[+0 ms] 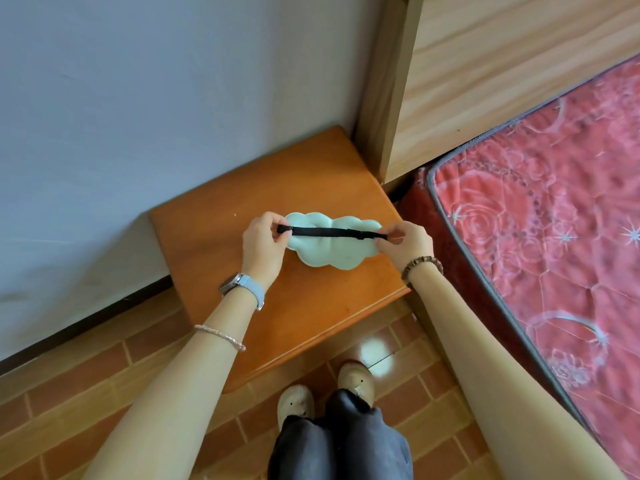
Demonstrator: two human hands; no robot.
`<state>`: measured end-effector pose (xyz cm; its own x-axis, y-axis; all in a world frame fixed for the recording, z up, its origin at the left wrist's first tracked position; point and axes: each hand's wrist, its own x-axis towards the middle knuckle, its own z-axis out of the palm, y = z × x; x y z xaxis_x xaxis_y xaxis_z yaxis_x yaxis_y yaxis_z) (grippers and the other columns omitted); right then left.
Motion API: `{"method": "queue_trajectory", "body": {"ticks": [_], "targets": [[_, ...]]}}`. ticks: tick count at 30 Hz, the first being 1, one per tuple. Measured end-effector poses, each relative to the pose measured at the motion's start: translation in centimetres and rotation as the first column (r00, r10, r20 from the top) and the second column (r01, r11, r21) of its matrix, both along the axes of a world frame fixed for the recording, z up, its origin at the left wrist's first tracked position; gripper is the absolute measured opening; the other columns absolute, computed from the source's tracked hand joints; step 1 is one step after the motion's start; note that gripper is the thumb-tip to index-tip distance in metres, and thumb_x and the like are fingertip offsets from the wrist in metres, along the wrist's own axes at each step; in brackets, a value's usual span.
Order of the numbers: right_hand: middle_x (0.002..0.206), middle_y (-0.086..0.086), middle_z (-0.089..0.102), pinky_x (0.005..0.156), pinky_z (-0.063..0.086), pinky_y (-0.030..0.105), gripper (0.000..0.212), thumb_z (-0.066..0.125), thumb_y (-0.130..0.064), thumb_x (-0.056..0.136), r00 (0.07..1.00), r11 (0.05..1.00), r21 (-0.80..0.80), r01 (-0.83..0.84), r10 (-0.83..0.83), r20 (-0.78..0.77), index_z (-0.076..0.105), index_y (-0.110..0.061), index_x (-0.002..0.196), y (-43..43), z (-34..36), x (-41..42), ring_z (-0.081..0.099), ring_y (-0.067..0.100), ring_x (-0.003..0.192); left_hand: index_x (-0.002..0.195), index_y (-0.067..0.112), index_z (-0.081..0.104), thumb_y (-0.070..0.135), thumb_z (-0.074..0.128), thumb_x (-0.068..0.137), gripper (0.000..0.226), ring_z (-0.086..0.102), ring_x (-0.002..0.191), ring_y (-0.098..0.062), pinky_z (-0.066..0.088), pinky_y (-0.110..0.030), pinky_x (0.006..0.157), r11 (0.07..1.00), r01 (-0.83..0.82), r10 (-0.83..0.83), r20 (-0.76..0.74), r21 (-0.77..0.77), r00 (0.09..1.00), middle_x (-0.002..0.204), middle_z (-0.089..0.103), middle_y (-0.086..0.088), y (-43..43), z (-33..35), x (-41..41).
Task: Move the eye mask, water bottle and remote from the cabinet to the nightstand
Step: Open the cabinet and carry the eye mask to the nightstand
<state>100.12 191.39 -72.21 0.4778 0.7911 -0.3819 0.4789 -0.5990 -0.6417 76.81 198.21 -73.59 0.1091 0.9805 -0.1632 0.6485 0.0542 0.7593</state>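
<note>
Both arms extended forward and down, forearms converging over the nightstand (311, 299). Left hand (261, 245) knuckles-up, fingers curled, thumb and forefinger pinched shut on the left end of the black strap (332, 232). Right hand (410, 245) mirrored, pinched on the strap's right end. Strap pulled taut and nearly level between the hands.

Eye mask (329, 249), pale mint, cloud-shaped, spread between the two hands and just under the strap, over the middle of the orange-brown nightstand top. Touching the wood or held slightly above it: cannot tell.

Watch (242, 287) with grey band on left wrist, thin bracelet (221, 336) further up that forearm. Beaded bracelet (422, 266) on right wrist.

Beyond the hands, blue-grey wall (156, 98); beyond and right of the right hand, pale wooden headboard (502, 81). Right of the right arm, red rose-patterned mattress (561, 220), cut off by the frame edge. Below the arms, brick-pattern floor tiles (86, 403), two beige shoes (356, 379), dark trouser legs.

Fingertips of both hands partly hidden behind the strap ends. Mask's left and right edges covered by the hands. Nightstand's near corner hidden under the left forearm.
</note>
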Motion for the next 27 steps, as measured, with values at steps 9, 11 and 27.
{"method": "queue_trajectory", "body": {"ticks": [9,11,27], "targets": [[0.096,0.008,0.066,0.078,0.049,0.03,0.011,0.068,-0.01,0.082,0.992,0.996,-0.05,-0.077,0.081,0.097,0.071,-0.012,0.093,-0.7,-2.7,-0.1,0.06,0.021,0.089,0.105,0.014,0.06,0.005,0.058,0.088,0.02,0.061,0.09,-0.016,0.054,-0.027,0.08,0.999,0.029,-0.029,-0.008,0.024,1.0,0.108,0.061,-0.007,1.6,-1.6,1.5],[0.1,0.009,0.064,0.082,0.052,0.035,0.013,0.067,-0.009,0.082,0.985,0.991,-0.07,-0.113,0.121,0.122,0.069,-0.014,0.094,-1.1,-2.7,-0.2,0.061,0.023,0.092,0.116,0.014,0.057,0.004,0.057,0.09,0.028,0.059,0.103,-0.017,0.051,-0.027,0.088,1.0,0.026,-0.026,-0.001,0.008,1.0,0.118,0.058,-0.007,1.6,-1.3,1.7],[0.114,0.006,0.052,0.08,0.043,0.027,0.03,0.055,-0.012,0.092,0.878,0.915,-0.128,-0.383,0.403,0.259,0.056,-0.015,0.121,-1.2,-2.2,-2.2,0.047,0.023,0.108,0.136,0.006,0.044,0.021,0.052,0.094,0.045,0.036,0.13,-0.021,0.035,-0.031,0.106,0.956,0.29,-0.292,-0.258,-0.045,0.921,0.138,0.045,-0.008,-4.9,-0.9,3.4]]}}
